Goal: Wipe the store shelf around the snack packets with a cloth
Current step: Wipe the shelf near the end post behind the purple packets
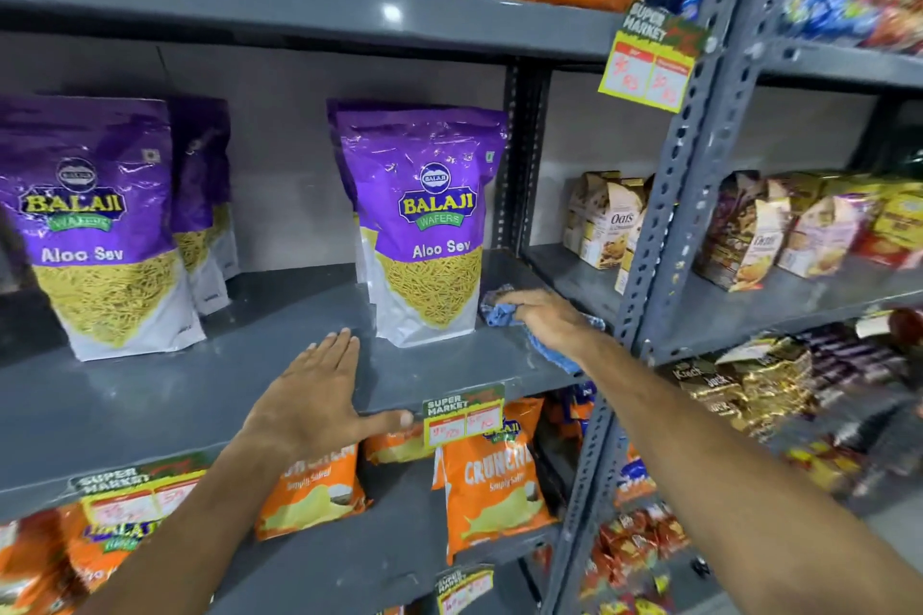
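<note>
Your right hand (544, 320) presses the blue cloth (499, 310) flat under curled fingers just right of the upright Aloo Sev packet (424, 235), nearer it than your left hand (314, 395), spread flat on the shelf (150, 395).

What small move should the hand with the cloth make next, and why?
Probably sweep the cloth forward along the bare shelf: the right hand presses it down beside the purple packet, and the strip there looks unwiped.

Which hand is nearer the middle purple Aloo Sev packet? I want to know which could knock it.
Right. The right hand, holding the blue cloth, is just beside the packet; the left hand lies flat near the shelf's front edge.
</note>
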